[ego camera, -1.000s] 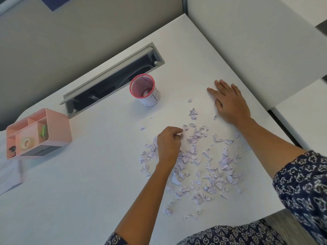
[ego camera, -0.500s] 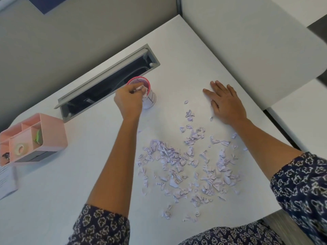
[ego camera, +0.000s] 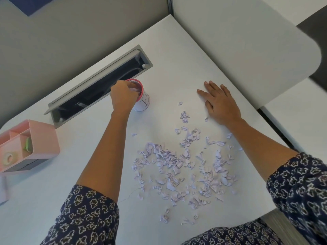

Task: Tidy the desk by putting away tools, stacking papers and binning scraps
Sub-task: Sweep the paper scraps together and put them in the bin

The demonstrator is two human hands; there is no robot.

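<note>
Crumpled, torn paper scraps (ego camera: pixel 177 163) lie strewn over the near right of the smooth white desk (ego camera: pixel 53 200).
The left hand (ego camera: pixel 122 98), in the pile a second ago, now pinches a few bits in the mouth of the pink-rimmed cup (ego camera: pixel 144 103) beside the grey cable trough (ego camera: pixel 99 85). The right hand (ego camera: pixel 221 105) lies flat, fingers spread, near the right edge. Bare desktop separates the pile from the pink organiser (ego camera: pixel 44 138).
</note>
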